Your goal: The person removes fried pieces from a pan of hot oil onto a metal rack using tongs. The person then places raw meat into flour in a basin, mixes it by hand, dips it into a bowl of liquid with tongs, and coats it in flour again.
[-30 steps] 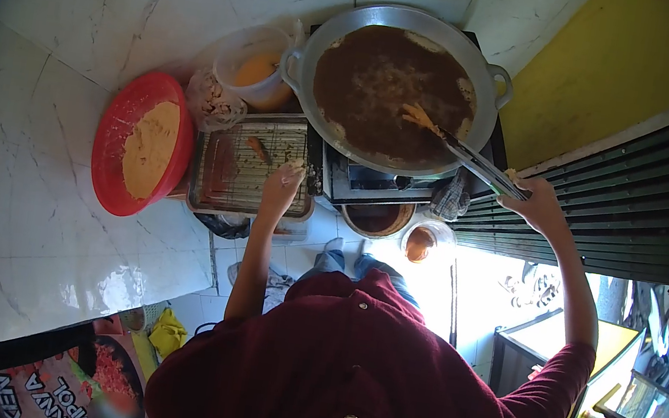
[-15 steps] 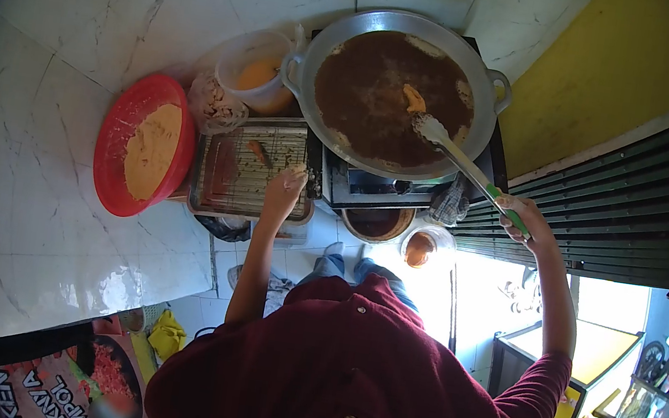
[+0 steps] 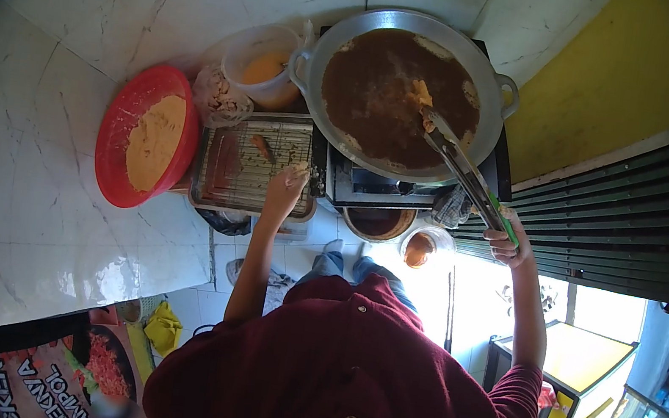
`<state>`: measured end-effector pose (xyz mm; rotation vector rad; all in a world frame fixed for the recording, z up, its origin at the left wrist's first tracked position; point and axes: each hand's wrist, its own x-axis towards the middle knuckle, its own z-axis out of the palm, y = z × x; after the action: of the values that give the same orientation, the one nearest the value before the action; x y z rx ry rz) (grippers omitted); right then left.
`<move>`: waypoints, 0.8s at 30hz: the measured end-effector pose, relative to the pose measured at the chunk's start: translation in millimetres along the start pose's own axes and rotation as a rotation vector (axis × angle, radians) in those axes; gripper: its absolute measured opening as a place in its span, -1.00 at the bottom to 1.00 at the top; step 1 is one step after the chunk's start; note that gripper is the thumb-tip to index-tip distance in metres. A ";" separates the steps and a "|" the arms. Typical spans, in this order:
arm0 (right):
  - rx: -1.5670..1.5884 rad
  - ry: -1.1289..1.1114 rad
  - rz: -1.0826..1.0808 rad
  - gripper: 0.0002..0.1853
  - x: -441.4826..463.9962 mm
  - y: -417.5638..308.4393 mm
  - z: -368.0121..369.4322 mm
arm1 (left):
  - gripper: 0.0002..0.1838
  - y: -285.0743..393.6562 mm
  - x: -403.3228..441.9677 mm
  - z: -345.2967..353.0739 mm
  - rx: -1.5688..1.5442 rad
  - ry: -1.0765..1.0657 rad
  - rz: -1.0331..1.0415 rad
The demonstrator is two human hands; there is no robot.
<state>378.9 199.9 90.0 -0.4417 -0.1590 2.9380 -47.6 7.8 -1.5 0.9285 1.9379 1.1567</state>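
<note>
Gripping slim metal tongs [image 3: 464, 169] over brown liquid [image 3: 369, 86], the right hand [image 3: 513, 239] curls.

“NAMPOL” on printed banner [image 3: 56, 362], “KEN”, probably “REKNYA”

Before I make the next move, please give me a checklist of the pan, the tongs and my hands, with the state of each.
1. Right hand holds the tongs: ok.
2. Tongs' tips reach the fried piece in the pan: ok.
3. Piece firmly gripped by the tips: cannot tell.
4. Left hand away from the brown liquid: ok, it is at the wire rack.
5. Rack free of food: not ok, a small brown piece lies there.
6. Flame under the pan: cannot tell, hidden.
</note>
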 end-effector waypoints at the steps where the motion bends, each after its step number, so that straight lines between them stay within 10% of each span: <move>1: 0.001 0.001 0.000 -0.51 -0.2 0.9 -0.1 | -0.65 -2.7 1.0 0.3 -0.008 0.000 0.010; 7: -0.307 0.205 -0.149 -0.56 -3.8 7.5 18.3 | -0.64 9.8 -2.0 2.4 -0.060 0.005 0.016; 9: -1.021 0.761 -0.381 -0.67 0.7 22.6 38.6 | -0.64 8.9 -1.7 4.4 -0.053 0.006 0.026; 13: -1.576 0.981 -0.524 -0.72 7.0 37.0 45.7 | -0.64 5.6 0.5 7.9 -0.087 -0.007 0.022; 24: -1.821 1.169 -0.561 -0.65 14.0 45.8 45.9 | -0.65 -2.5 3.8 7.5 -0.014 0.010 0.014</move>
<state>345.2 153.9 123.8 -1.6332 -2.0923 0.8594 -43.9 13.2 -7.2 0.9317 1.9318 1.1832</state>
